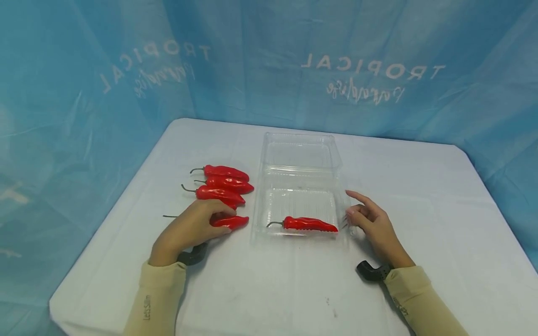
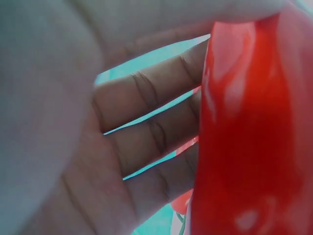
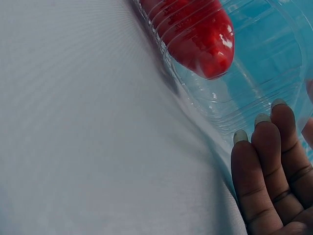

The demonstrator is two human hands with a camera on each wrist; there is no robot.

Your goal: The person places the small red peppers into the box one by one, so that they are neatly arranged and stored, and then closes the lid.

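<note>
My left hand (image 1: 203, 224) holds a glossy red chili pepper (image 1: 235, 222) low at the table, thumb on the near side and fingers on the far side. In the left wrist view this pepper (image 2: 244, 127) fills the right side, close to the palm. A clear plastic clamshell box (image 1: 302, 200) stands in the middle, lid hinged back. Along its near side lies one red pepper (image 1: 308, 224), stem to the left. My right hand (image 1: 371, 224) is at the box's right end; in the right wrist view its fairly straight fingers (image 3: 266, 156) are right at the clear wall.
Several more red peppers (image 1: 224, 185) lie in a row left of the box, stems to the left, one partly hidden behind the left hand. A white cloth (image 1: 420, 186) covers the table. Blue printed sheeting (image 1: 269, 60) hangs behind and beside it.
</note>
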